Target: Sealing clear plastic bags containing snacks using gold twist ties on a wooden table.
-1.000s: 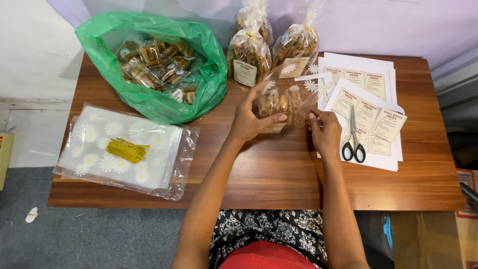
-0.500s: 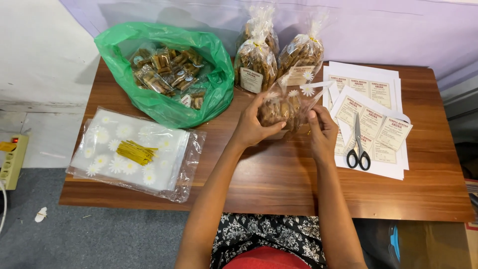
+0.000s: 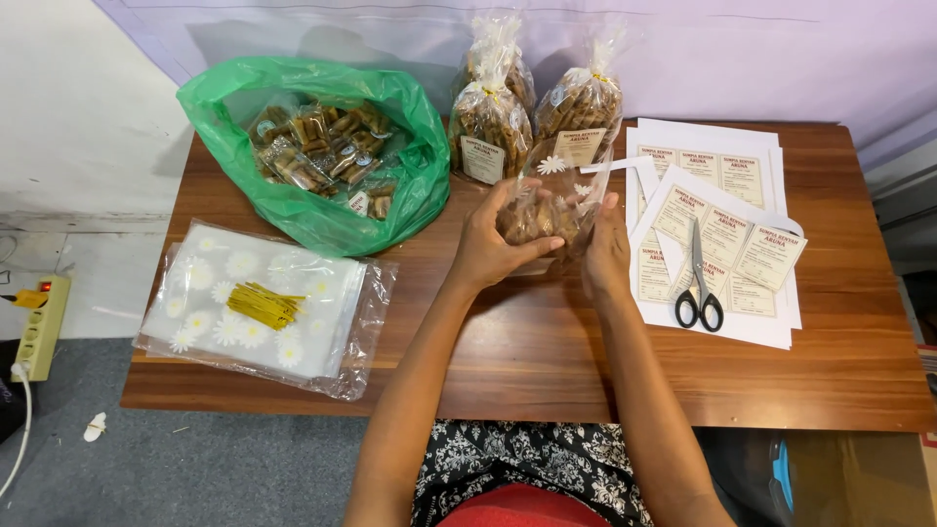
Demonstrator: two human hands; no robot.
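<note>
Wooden table (image 3: 547, 371) — left hand (image 3: 488, 244) & right hand (image 3: 607, 256), fingers closed round clear snack bag (image 3: 543, 213) betw. them.

Wooden table (image 3: 547, 371) — green bag (image 3: 293, 210), label sheets (image 3: 722, 234), scissors (image 3: 698, 293).

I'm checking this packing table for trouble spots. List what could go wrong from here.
1. The clear snack bag is held off the table between the left hand and right hand; if its top is open, which I cannot tell, snacks might spill.
2. The scissors lie on the label sheets beside the right hand; a sideways reach could catch them.
</note>
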